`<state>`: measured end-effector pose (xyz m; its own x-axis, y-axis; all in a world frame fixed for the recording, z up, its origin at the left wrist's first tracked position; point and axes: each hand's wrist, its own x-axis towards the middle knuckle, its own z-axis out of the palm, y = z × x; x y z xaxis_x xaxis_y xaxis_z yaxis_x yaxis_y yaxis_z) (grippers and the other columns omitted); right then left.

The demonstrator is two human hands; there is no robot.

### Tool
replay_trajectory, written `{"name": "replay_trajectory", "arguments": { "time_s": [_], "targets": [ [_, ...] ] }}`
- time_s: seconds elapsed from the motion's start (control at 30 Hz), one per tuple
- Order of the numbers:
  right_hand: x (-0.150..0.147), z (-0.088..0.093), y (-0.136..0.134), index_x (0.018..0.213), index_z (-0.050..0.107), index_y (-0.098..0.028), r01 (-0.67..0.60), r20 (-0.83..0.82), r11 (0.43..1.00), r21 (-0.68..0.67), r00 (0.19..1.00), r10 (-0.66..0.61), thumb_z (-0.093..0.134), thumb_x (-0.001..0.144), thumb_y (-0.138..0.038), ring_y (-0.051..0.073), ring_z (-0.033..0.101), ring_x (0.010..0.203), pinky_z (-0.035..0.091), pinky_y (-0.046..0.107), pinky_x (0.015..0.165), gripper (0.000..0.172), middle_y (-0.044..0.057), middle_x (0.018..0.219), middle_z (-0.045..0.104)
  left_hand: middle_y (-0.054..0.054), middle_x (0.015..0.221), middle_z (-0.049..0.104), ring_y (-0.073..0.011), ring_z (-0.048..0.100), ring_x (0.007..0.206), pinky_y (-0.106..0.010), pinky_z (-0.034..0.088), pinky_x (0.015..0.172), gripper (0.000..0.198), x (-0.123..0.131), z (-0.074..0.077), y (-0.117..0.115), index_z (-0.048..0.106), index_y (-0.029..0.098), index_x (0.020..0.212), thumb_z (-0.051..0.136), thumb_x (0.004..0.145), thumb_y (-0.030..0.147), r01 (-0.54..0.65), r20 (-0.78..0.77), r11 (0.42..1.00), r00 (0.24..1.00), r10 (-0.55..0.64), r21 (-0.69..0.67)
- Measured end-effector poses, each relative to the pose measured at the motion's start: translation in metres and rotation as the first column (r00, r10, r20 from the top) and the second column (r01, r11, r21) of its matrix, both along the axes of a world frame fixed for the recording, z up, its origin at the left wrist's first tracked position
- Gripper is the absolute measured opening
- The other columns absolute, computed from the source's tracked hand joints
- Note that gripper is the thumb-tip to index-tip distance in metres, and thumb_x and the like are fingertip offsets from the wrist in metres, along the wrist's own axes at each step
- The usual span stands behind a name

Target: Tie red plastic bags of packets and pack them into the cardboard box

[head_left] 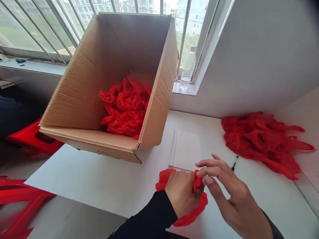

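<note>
My left hand (183,192) is closed round a crumpled red plastic bag (190,215) above the front of the white table. Parts of the bag bulge out on both sides of the fist, and a small tuft sticks up by the thumb side. My right hand (230,191) is just to the right, fingers stretched out and thumb apart. Its fingertips are at the tuft; whether they touch it I cannot tell. Behind both hands lies a flat whitish rectangular item (186,151). A loose pile of red plastic bags (259,141) lies at the right, against the wall.
A large open cardboard box (159,109) leans on its side at the back left, with crumpled red bags (127,106) inside. A dark pen-like item (234,163) lies beside my right hand. A water bottle (188,69) stands on the windowsill. Red stools (22,205) are at left.
</note>
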<state>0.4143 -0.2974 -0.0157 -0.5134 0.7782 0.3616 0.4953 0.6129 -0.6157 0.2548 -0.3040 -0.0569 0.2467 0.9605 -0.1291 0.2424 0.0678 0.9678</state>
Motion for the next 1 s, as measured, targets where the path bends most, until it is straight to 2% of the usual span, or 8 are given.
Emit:
{"name": "replay_trajectory", "arguments": {
  "time_s": [0.13, 0.2, 0.27, 0.43, 0.57, 0.67, 0.87, 1.0],
  "targets": [
    [0.017, -0.015, 0.017, 0.125, 0.052, -0.033, 0.033, 0.041, 0.959, -0.280, 0.999, -0.022, 0.039, 0.103, -0.034, 0.019, 0.052, 0.123, 0.034, 0.046, 0.113, 0.026, 0.002, 0.126, 0.060, 0.005, 0.049, 0.035, -0.0107, 0.021, 0.044, -0.031, 0.015, 0.054, 0.030, -0.001, 0.005, 0.004, 0.041, 0.020, 0.058, 0.047, 0.088, 0.021, 0.129, -0.328, 0.977, 0.942, -0.067, 0.172],
    [0.018, -0.019, 0.022, 0.118, 0.055, -0.031, 0.024, 0.031, 0.906, -0.422, 0.999, -0.012, 0.040, 0.102, -0.041, 0.020, 0.056, 0.113, 0.049, 0.037, 0.092, 0.025, 0.002, 0.116, 0.062, 0.005, 0.049, 0.035, -0.0107, 0.022, 0.044, -0.030, 0.014, 0.051, 0.029, -0.002, 0.007, 0.004, 0.041, 0.020, 0.059, 0.046, 0.088, 0.019, 0.158, -0.350, 0.969, 0.933, -0.083, 0.190],
    [0.018, -0.020, 0.025, 0.104, 0.059, -0.027, 0.023, -0.011, 0.846, -0.533, 0.999, -0.034, 0.043, 0.100, -0.047, 0.019, 0.058, 0.097, 0.049, 0.030, 0.071, 0.025, 0.002, 0.100, 0.062, 0.005, 0.049, 0.033, -0.0108, 0.024, 0.044, -0.029, 0.014, 0.050, 0.031, -0.005, 0.010, 0.004, 0.045, 0.021, 0.059, 0.045, 0.090, 0.021, 0.175, -0.310, 0.970, 0.944, -0.116, 0.171],
    [0.019, -0.024, 0.033, 0.089, 0.056, -0.023, -0.066, -0.222, 0.730, -0.680, 0.968, -0.119, 0.046, 0.098, -0.050, 0.016, 0.054, 0.080, 0.046, 0.031, 0.076, 0.031, -0.001, 0.083, 0.057, 0.002, 0.066, 0.055, -0.0135, 0.050, 0.061, -0.024, 0.034, 0.058, 0.036, -0.017, 0.013, 0.011, 0.067, 0.021, 0.080, 0.040, 0.099, 0.035, 0.243, 0.009, 0.967, 0.970, -0.243, -0.074],
    [0.021, -0.032, 0.034, 0.089, 0.056, -0.022, -0.029, -0.277, 0.733, -0.680, 0.935, -0.221, 0.046, 0.098, -0.051, 0.016, 0.051, 0.081, 0.045, 0.031, 0.078, 0.032, -0.001, 0.083, 0.054, -0.003, 0.080, 0.062, -0.0162, 0.057, 0.074, -0.027, 0.045, 0.071, 0.036, -0.027, 0.002, 0.021, 0.069, 0.017, 0.089, 0.048, 0.096, 0.046, 0.152, 0.426, 0.940, 0.905, -0.008, -0.306],
    [0.021, -0.036, 0.031, 0.090, 0.056, -0.023, 0.037, -0.261, 0.751, -0.660, 0.926, -0.274, 0.047, 0.097, -0.051, 0.016, 0.047, 0.079, 0.043, 0.029, 0.074, 0.031, -0.001, 0.082, 0.050, 0.000, 0.074, 0.057, -0.0139, 0.054, 0.068, -0.028, 0.046, 0.070, 0.032, -0.034, -0.003, 0.026, 0.064, 0.017, 0.086, 0.047, 0.096, 0.043, 0.069, 0.502, 0.933, 0.855, 0.126, -0.352],
    [0.015, -0.037, 0.025, 0.089, 0.053, -0.024, 0.002, -0.313, 0.718, -0.696, 0.899, -0.306, 0.047, 0.098, -0.050, 0.015, 0.046, 0.077, 0.041, 0.028, 0.072, 0.029, -0.003, 0.081, 0.048, -0.004, 0.096, 0.068, -0.0182, 0.060, 0.082, -0.029, 0.046, 0.075, 0.033, -0.039, 0.018, 0.015, 0.062, 0.022, 0.118, 0.065, 0.085, 0.029, 0.188, 0.222, 0.970, 0.963, -0.152, -0.152],
    [0.009, -0.036, 0.021, 0.092, 0.054, -0.024, -0.041, -0.334, 0.708, -0.705, 0.900, -0.281, 0.047, 0.098, -0.050, 0.014, 0.050, 0.078, 0.043, 0.029, 0.074, 0.027, -0.003, 0.082, 0.052, -0.002, 0.094, 0.067, -0.0179, 0.059, 0.082, -0.028, 0.045, 0.072, 0.030, -0.028, 0.027, 0.009, 0.065, 0.022, 0.108, 0.071, 0.081, 0.034, 0.179, 0.038, 0.975, 0.984, -0.175, -0.133]
  ]
}}
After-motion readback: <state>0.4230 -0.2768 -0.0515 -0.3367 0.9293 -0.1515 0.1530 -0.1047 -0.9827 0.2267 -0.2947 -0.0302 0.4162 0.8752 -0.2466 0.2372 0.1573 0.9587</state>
